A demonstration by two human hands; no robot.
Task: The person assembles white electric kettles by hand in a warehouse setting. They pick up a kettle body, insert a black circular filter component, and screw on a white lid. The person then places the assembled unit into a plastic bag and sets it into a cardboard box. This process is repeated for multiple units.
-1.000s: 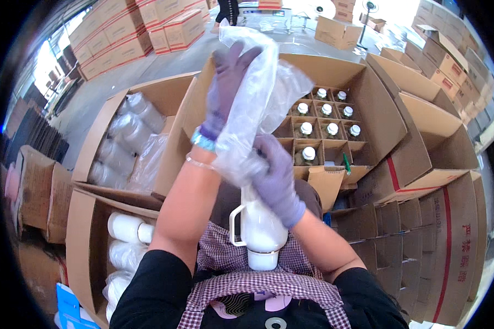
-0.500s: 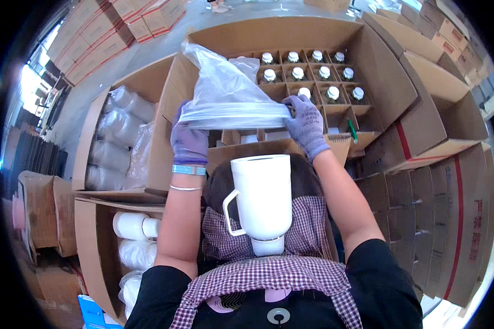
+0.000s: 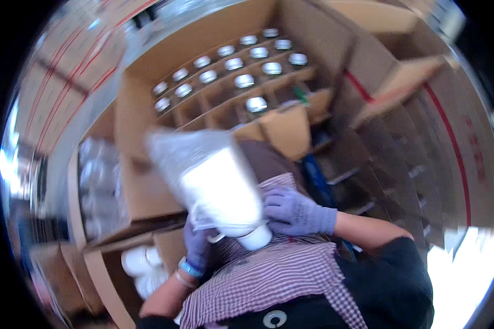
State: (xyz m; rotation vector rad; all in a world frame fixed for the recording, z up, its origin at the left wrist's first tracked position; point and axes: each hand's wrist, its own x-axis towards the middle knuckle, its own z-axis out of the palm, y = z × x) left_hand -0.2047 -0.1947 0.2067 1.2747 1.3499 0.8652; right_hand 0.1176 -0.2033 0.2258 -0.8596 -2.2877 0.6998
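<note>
A white mug (image 3: 225, 189) with a side handle and a narrower foot lies tilted over my lap, its foot toward me. Over its far end and body sits a clear plastic bag (image 3: 173, 156), blurred by motion. My left hand (image 3: 196, 241), in a purple-grey glove, is closed on the bag beside the mug's handle. On the mug's other side, my right hand (image 3: 299, 211), gloved alike, has its fingers curled against the bag near the foot. What lies under its fingertips is hidden.
Ahead stands a large carton (image 3: 142, 52) with cardboard dividers and several silver-capped containers (image 3: 256, 104). A green pen-like thing (image 3: 301, 96) lies at its near right. To my left are cartons of plastic-wrapped white items (image 3: 99, 183). Cardboard sheets (image 3: 422, 159) stand at right.
The bag, earlier stretched between both hands beyond the mug, now covers much of it. Both hands have come down toward my lap. The mug has tilted and the view has turned.
</note>
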